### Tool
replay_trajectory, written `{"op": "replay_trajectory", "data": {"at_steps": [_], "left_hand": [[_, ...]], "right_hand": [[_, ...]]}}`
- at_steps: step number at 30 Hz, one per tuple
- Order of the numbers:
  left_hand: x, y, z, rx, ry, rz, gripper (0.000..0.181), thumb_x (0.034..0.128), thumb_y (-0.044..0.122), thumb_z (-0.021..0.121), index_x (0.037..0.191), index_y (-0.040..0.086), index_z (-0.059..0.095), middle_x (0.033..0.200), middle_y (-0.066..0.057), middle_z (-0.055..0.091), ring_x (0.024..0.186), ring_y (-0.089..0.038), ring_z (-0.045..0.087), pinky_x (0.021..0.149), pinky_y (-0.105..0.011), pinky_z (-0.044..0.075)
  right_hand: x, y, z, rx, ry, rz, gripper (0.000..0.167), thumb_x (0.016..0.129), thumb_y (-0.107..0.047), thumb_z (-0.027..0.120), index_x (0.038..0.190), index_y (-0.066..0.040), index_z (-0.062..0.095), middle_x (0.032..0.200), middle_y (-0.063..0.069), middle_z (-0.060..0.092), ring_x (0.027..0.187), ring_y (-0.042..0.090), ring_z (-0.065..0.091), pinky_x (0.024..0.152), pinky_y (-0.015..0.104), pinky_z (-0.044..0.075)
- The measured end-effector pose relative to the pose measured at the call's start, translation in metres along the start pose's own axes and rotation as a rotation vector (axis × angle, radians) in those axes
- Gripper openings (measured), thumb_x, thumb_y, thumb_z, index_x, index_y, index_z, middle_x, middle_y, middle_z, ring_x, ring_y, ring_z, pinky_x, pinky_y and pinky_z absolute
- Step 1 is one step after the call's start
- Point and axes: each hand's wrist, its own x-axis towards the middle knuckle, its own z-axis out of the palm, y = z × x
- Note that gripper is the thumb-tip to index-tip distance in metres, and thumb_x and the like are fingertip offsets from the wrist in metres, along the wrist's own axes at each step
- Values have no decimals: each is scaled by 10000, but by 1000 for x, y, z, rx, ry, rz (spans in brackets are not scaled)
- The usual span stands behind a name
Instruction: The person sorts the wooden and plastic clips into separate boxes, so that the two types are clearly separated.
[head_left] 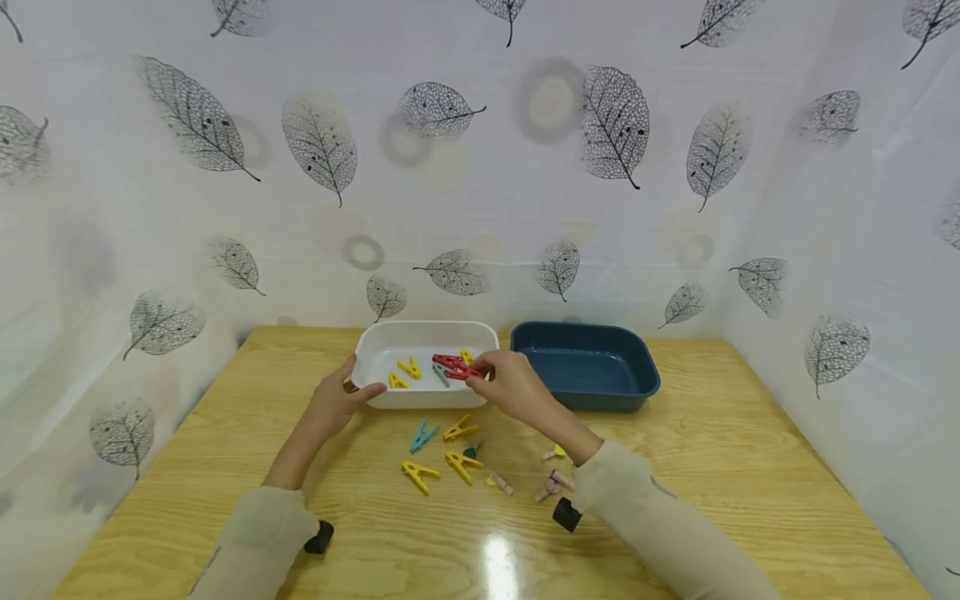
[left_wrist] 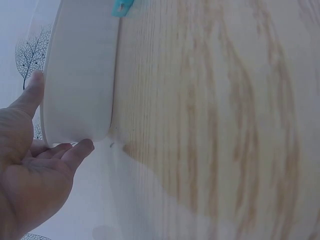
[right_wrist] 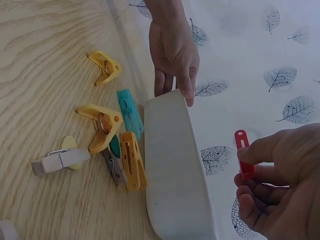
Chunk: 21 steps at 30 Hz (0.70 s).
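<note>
My left hand holds the left end of a white plastic basin, thumb at the rim and fingers around the end wall, as the left wrist view also shows. Above the basin's right side, my right hand pinches a red clothespin between thumb and fingers. Inside the basin lie yellow clothespins and a grey one, partly covered by the red. In front of it, on the table, are several yellow clothespins and a blue one.
A dark blue basin stands right of the white one. Small wooden clothespins with coloured decorations lie on the wooden table, some near my right forearm. A leaf-printed curtain rises behind and at both sides.
</note>
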Motion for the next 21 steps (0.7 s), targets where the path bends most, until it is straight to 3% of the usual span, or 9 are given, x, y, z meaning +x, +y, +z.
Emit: {"op": "replay_trajectory", "data": {"at_steps": [12,21], "left_hand": [[0,-1,1,-18,3,2,938,1012,344,692,1604,-85,105,1620,-350,186,1447,-471,357,1156,-515,385],[1,0,0,-33,0,-6,951,1006,362,697,1608,-75,104,1634,-333,168,1461,-464,336,1166,-507,371]], "right_hand": [[22,-2,18,5,31,16,102,936,-86,751,980,-2,788,830,57,740,579,59,529,506,197,430],[37,-3,32,-2,31,95,115,943,-100,742,987,-2,783,866,64,747,633,85,542,541,193,434]]}}
